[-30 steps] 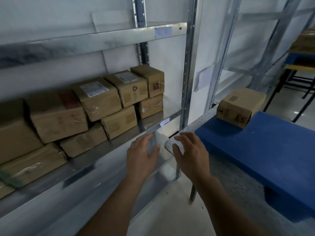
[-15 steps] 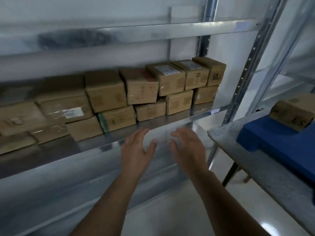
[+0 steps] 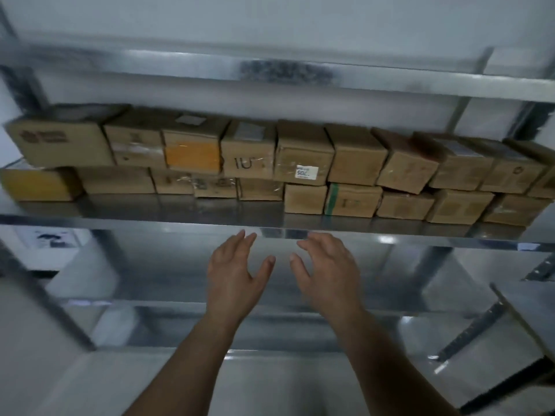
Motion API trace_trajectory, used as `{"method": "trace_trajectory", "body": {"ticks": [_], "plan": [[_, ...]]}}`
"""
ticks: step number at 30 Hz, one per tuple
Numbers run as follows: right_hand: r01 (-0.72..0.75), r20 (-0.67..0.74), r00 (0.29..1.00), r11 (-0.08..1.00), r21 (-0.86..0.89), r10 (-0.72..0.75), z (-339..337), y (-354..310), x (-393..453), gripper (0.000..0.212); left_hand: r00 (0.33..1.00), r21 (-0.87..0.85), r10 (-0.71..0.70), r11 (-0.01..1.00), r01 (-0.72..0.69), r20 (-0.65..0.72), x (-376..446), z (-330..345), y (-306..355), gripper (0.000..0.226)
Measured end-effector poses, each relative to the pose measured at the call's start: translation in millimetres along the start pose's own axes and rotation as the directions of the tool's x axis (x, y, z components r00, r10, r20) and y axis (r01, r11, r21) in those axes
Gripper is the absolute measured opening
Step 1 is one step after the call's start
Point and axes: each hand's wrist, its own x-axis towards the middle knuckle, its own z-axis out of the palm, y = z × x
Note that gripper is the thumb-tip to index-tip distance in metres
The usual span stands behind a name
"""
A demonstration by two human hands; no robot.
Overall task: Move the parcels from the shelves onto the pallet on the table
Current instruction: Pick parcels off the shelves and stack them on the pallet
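Several brown cardboard parcels stand two rows high along the middle metal shelf (image 3: 180, 219). Among them are a parcel with a white label (image 3: 303, 159), one with an orange face (image 3: 193, 154) and one with a green tape stripe (image 3: 351, 201). My left hand (image 3: 235, 273) and my right hand (image 3: 326, 270) are raised side by side just below the shelf's front edge, palms facing each other, fingers spread and holding nothing. Neither hand touches a parcel. The pallet and the table are out of view.
An upper shelf (image 3: 300, 73) runs above the parcels and a lower shelf (image 3: 270, 310) lies behind my forearms. Metal uprights stand at the left (image 3: 45, 295) and right (image 3: 480, 325). White wall behind.
The view has swung left, away from the table and blue pallet, to face the shelf squarely. Both hands have stayed empty and lifted toward the shelf's front edge.
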Motion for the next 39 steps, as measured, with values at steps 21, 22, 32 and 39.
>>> {"method": "trace_trajectory", "body": {"ticks": [21,22,32,39], "plan": [[0.271,0.229,0.914,0.924,0.269,-0.335,149.8,-216.3,130.1,0.075,0.926,0.253,-0.299,0.901,0.354,-0.232,72.3,-131.2,-224.0,0.09],[0.275,0.213,0.916,0.919,0.284,-0.34,155.8,-224.2,140.1,0.076,0.923,0.255,-0.302,0.898,0.359,-0.237,81.5,-135.2,-232.7,0.09],[0.238,0.317,0.887,0.922,0.306,-0.335,214.9,-291.6,199.8,0.087,0.901,0.205,-0.369,0.887,0.414,-0.228,127.3,-155.8,-311.4,0.078],[0.157,0.278,0.932,0.952,0.263,-0.231,240.3,-340.9,239.3,0.057,0.925,0.155,-0.316,0.923,0.351,-0.209,181.7,-186.8,-375.7,0.083]]}}
